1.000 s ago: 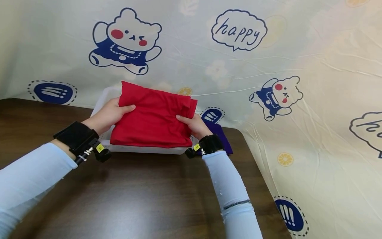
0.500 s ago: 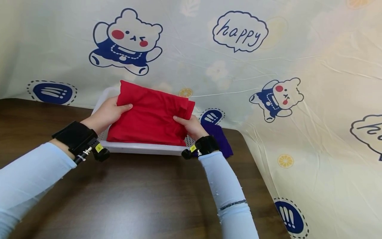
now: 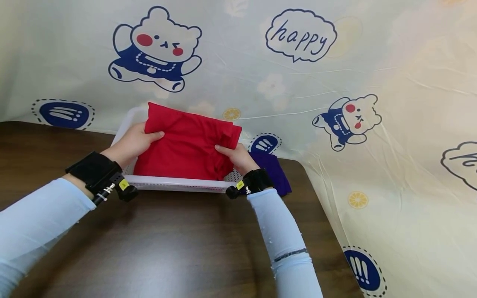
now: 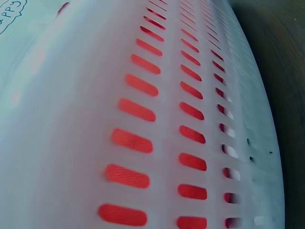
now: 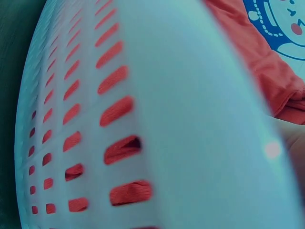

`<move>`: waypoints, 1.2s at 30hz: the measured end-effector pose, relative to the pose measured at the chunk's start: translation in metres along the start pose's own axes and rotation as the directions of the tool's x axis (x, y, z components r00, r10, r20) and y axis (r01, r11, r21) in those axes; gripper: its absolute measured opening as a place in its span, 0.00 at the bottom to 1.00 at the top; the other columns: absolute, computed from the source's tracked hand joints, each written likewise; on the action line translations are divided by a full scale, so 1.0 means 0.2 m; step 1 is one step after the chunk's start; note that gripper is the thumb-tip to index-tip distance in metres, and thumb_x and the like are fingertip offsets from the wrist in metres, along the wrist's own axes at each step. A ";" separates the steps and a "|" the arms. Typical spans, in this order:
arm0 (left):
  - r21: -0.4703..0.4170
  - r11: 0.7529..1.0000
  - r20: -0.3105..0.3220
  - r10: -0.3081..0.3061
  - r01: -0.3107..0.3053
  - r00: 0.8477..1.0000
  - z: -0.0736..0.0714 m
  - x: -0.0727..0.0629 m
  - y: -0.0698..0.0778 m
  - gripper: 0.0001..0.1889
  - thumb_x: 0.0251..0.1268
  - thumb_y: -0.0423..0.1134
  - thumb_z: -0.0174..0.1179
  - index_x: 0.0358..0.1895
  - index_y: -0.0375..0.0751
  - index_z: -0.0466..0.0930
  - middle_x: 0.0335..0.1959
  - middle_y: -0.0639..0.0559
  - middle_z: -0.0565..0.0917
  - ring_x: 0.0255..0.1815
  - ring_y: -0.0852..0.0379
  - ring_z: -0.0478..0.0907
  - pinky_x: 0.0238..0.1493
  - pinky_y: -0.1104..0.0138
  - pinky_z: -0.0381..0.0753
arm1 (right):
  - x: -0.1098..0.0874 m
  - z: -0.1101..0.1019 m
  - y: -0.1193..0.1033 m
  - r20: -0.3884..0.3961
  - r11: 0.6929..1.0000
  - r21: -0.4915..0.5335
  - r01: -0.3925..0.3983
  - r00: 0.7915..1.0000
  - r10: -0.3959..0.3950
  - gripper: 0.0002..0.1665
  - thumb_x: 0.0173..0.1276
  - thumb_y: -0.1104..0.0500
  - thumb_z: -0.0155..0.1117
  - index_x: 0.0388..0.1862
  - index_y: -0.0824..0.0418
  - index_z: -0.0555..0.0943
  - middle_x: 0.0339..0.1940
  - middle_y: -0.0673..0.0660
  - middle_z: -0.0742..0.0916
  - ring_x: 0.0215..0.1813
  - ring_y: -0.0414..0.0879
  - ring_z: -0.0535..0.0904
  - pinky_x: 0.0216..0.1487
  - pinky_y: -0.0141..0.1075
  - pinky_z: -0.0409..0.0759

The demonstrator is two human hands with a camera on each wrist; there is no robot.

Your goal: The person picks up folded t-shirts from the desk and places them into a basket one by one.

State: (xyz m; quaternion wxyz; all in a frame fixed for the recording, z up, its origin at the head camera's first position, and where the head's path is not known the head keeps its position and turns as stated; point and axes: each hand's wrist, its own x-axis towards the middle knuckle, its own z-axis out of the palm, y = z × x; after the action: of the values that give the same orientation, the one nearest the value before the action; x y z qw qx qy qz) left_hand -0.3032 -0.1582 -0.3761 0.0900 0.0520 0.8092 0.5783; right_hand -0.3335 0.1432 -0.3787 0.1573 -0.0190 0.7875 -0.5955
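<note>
A folded red cloth [image 3: 182,145] slants inside a white perforated plastic basket [image 3: 179,183], its back edge up above the rim. My left hand [image 3: 135,140] grips the cloth's left side, thumb on top and fingers hidden behind. On the right side, my right hand [image 3: 240,157] pinches it in the same way. The left wrist view is filled by the basket wall [image 4: 162,119], with red fabric behind its slots. Slots backed by red also show in the right wrist view's basket wall [image 5: 190,95], where a bit of my right hand [image 5: 293,138] appears at the edge.
A folded purple cloth [image 3: 273,171] lies on the brown wooden table [image 3: 167,240] just right of the basket. A printed curtain [image 3: 231,62] with cartoon bears hangs directly behind the table and along its right side.
Both hands have brought the red cloth slightly down and to the left. Its front edge, which overlapped the basket's front rim, now sits behind that rim.
</note>
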 end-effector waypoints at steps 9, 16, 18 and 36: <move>-0.023 0.999 0.009 -0.033 0.034 0.999 0.00 -0.01 0.00 0.34 0.80 0.45 0.51 0.81 0.38 0.49 0.72 0.34 0.65 0.64 0.37 0.69 0.68 0.42 0.69 | -0.01 -0.01 0.00 0.035 0.999 0.032 -0.028 0.999 0.027 0.27 0.73 0.55 0.66 0.69 0.55 0.72 0.61 0.55 0.82 0.63 0.50 0.76 0.69 0.47 0.74; -0.017 1.000 -0.002 -0.018 0.018 1.000 0.00 -0.01 0.00 0.33 0.80 0.42 0.49 0.81 0.38 0.48 0.73 0.34 0.64 0.66 0.35 0.67 0.70 0.40 0.66 | 0.00 -0.01 -0.01 0.016 0.999 0.014 -0.047 0.999 0.046 0.27 0.73 0.53 0.66 0.68 0.55 0.73 0.60 0.54 0.83 0.62 0.50 0.77 0.68 0.46 0.75; -0.012 1.000 -0.008 -0.021 0.021 1.000 0.00 -0.02 0.00 0.34 0.80 0.42 0.50 0.81 0.38 0.48 0.73 0.34 0.64 0.67 0.35 0.66 0.70 0.40 0.66 | 0.00 -0.01 -0.01 0.006 0.998 0.011 -0.057 0.998 0.057 0.27 0.73 0.53 0.66 0.68 0.55 0.73 0.60 0.55 0.83 0.62 0.50 0.77 0.68 0.46 0.75; -0.040 0.999 -0.064 0.010 -0.013 0.998 -0.01 -0.03 -0.02 0.36 0.78 0.31 0.48 0.82 0.42 0.43 0.74 0.31 0.59 0.69 0.31 0.62 0.69 0.38 0.67 | 0.02 -0.02 0.01 0.000 0.990 0.138 -0.008 1.000 0.008 0.25 0.76 0.63 0.59 0.70 0.58 0.72 0.65 0.56 0.80 0.66 0.52 0.73 0.71 0.49 0.71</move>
State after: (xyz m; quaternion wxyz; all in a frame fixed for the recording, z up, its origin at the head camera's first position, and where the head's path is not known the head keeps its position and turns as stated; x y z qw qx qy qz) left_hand -0.2971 -0.1629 -0.3790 0.0619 0.0364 0.7994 0.5965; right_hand -0.3373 0.1466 -0.3811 0.1606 -0.0047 0.7447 -0.6477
